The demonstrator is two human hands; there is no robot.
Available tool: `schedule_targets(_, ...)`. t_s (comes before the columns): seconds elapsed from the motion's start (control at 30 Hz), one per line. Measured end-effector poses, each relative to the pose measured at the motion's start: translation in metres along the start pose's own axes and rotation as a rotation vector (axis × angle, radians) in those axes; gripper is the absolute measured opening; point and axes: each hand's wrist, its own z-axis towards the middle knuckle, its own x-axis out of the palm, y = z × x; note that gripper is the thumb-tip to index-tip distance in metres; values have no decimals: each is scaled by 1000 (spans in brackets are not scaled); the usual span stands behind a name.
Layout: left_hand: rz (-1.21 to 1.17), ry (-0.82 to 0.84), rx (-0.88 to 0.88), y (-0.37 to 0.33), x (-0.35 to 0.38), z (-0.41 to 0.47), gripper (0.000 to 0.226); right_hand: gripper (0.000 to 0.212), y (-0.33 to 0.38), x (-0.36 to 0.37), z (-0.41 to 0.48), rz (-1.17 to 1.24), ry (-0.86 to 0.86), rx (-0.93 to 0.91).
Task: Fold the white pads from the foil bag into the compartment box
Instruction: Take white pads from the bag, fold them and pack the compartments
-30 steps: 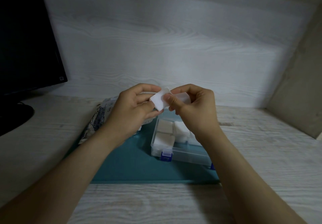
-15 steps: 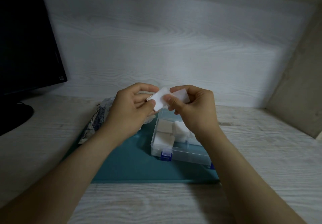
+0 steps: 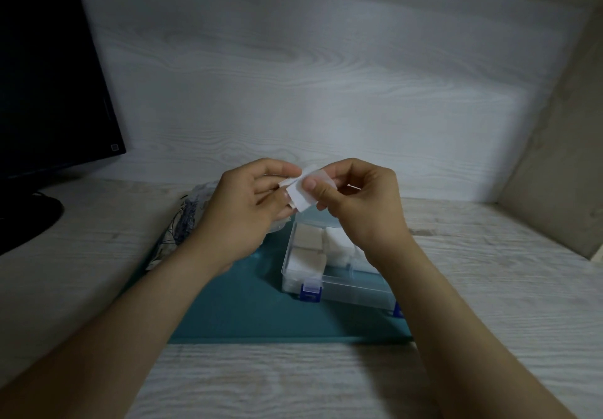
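My left hand [image 3: 241, 213] and right hand [image 3: 362, 210] each pinch one pad [image 3: 301, 197], fingers [image 3: 277, 168] curled on its edges, over the far end of the box [image 3: 339, 283], which holds folded pads [image 3: 308, 239] on the mat [image 3: 248, 307] beside the bag [image 3: 182, 226].

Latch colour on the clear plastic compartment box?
Blue. The front latch on the clear plastic compartment box shows best in the head view.

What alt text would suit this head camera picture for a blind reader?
A left hand and a right hand pinch a small white pad between them above a clear compartment box that holds several folded pads. The box sits on a teal mat on a pale wooden table, a foil bag beside the left hand, a dark monitor at left.
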Motion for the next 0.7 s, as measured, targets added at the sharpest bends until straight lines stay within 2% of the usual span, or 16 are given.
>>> schedule_targets(0.4, 33, 80, -4, -1, 1, -2, 40, 23, -6, 2, 0, -1, -75, 72)
schedule_targets(0.57, -11, 55, 15, -4, 3, -4, 32, 27, -7, 2, -2, -86, -74, 56)
schedule_targets(0.7, 5, -34, 33, -2, 4, -3, 29, 27, -13, 6, 2, -263, -15, 22)
